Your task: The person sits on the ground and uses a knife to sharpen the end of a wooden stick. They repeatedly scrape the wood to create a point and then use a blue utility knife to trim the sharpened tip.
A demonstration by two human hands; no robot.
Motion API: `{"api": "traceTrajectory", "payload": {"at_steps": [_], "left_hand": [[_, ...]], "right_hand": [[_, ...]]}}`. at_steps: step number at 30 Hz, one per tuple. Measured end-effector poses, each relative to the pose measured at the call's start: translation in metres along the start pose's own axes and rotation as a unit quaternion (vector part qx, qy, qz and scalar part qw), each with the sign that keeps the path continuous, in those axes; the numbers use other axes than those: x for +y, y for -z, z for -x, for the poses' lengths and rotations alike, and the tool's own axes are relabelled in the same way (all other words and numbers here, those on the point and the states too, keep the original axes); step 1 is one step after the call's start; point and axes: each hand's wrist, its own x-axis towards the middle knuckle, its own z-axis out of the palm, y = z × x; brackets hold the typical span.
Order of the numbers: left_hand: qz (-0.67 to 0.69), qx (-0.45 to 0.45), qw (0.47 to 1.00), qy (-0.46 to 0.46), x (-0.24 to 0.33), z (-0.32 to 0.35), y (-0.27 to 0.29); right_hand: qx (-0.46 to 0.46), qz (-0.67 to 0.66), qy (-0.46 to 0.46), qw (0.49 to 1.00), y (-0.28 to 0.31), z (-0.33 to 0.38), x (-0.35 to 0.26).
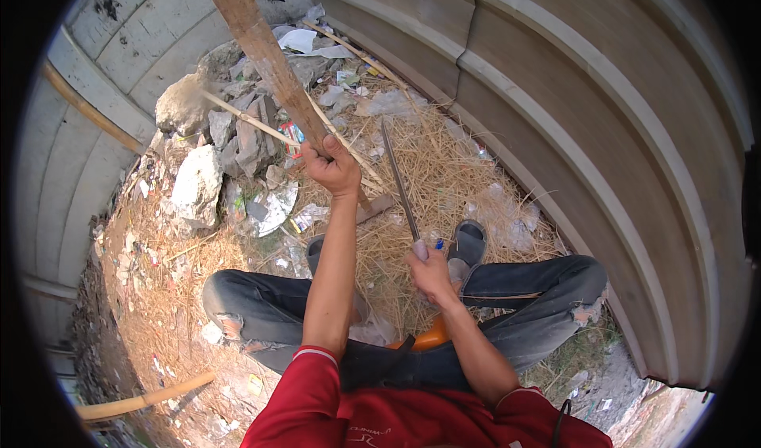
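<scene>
Both hands grip: left hand around a wooden pole, right hand holding a long blade.

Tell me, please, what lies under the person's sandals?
Dry straw with scattered litter lies around and under the sandal. The other sandal is mostly hidden behind the left forearm; ground beneath both soles is covered.

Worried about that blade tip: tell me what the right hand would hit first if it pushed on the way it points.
Probably the straw on the ground: the right hand aims its blade up-frame, toward paper litter beyond. Depth is unclear.
</scene>
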Motion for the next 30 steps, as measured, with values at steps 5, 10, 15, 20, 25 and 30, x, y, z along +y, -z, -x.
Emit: {"api": "traceTrajectory", "payload": {"at_steps": [5, 10, 15, 20, 25, 30], "left_hand": [[-0.022, 0.021, 0.999, 0.011, -0.029, -0.004, -0.002], [0.036, 0.033, 0.998, 0.044, -0.021, -0.003, 0.001], [0.017, 0.062, 0.998, 0.016, -0.030, -0.004, 0.002], [0.066, 0.081, 0.992, 0.072, -0.025, -0.019, 0.021], [0.024, 0.076, 0.996, 0.040, -0.028, -0.022, 0.034], [0.020, 0.111, 0.993, 0.042, -0.019, -0.016, 0.014]], "right_hand": [[0.016, 0.012, 0.129, 0.991, -0.019, -0.025, -0.009], [0.001, -0.152, 0.108, 0.983, -0.036, -0.016, -0.046], [-0.057, -0.022, -0.165, 0.984, -0.028, -0.020, 0.055], [-0.114, -0.074, -0.155, 0.979, -0.025, -0.024, -0.009], [-0.092, -0.219, 0.085, 0.968, -0.043, -0.021, -0.097], [-0.017, -0.117, -0.034, 0.992, -0.050, -0.024, 0.041]]}}
